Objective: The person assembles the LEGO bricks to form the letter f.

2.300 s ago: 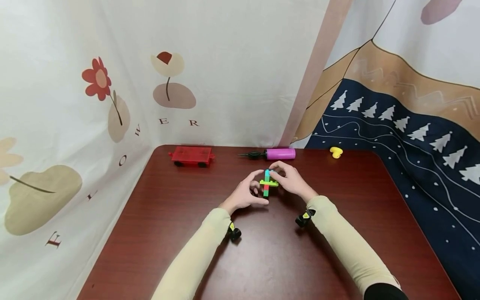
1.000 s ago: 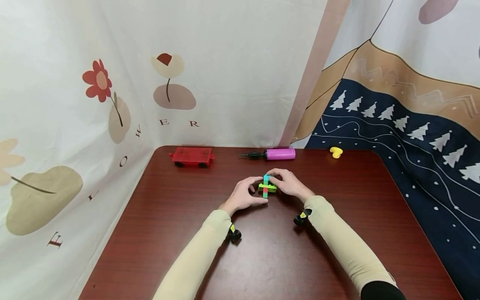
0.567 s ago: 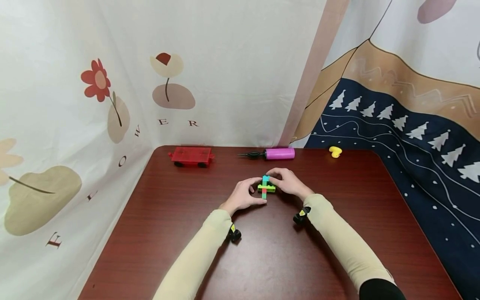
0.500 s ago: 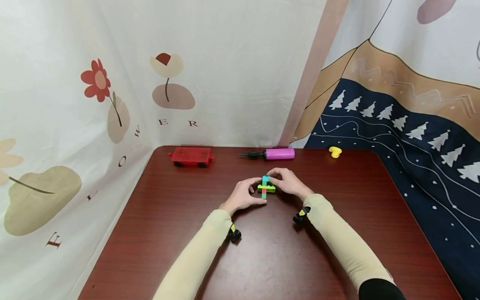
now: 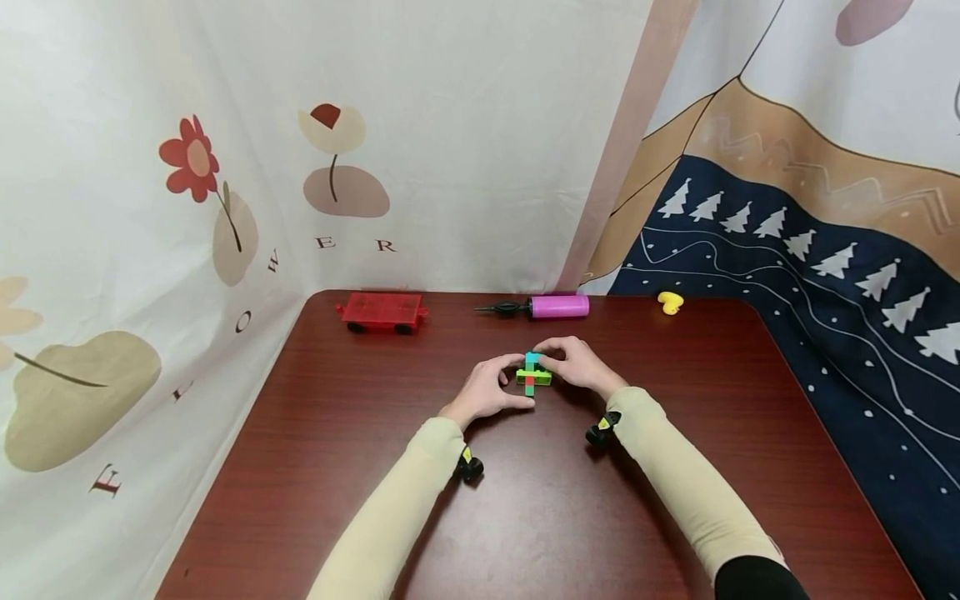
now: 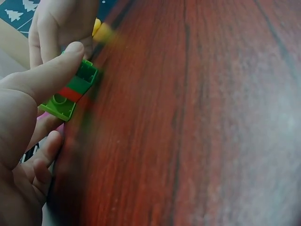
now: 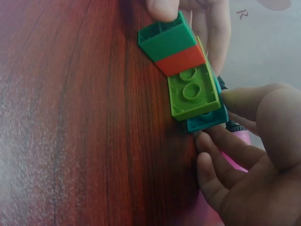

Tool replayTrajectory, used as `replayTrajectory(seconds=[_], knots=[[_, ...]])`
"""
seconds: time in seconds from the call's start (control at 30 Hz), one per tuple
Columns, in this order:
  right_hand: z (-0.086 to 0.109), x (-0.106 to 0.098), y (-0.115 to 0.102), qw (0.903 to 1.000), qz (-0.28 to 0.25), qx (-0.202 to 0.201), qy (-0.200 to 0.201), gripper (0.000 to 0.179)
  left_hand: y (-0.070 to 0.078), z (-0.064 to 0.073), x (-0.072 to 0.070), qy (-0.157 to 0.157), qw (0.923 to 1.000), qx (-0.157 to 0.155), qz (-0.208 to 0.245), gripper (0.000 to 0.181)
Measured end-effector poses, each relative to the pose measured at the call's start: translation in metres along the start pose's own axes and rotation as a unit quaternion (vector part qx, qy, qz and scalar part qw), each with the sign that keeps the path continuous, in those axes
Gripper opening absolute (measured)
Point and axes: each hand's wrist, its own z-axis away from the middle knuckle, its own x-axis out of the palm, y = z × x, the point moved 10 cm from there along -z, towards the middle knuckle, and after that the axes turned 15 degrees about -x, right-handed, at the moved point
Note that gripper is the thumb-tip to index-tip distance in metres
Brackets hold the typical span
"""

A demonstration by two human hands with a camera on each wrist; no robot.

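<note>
Between my hands is a small build of toy bricks, crosswise in shape. The right wrist view shows its green brick, red brick, lime brick and teal brick joined together. My left hand holds the green end, thumb at the near side and fingers behind. At the teal end, my right hand pinches the build between thumb and fingers. In the left wrist view, the left thumb partly covers the green brick.
Along the back of the dark red-brown table are a red toy wagon, a purple pump with a black nozzle, and a small yellow toy. Printed cloth hangs behind them.
Over the first second or so, both hands brought the build slightly nearer and tilted it, so it looks shorter from above. Since then the hands have stayed almost still.
</note>
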Motion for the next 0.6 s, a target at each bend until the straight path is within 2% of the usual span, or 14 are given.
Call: replayTrajectory(seconds=[0.6], knots=[[0.0012, 0.0015, 0.0020, 1.0000, -0.006, 0.001, 0.005, 0.031, -0.0018, 0.0002, 0.0018, -0.001, 0.9999, -0.009, -0.013, 0.081]])
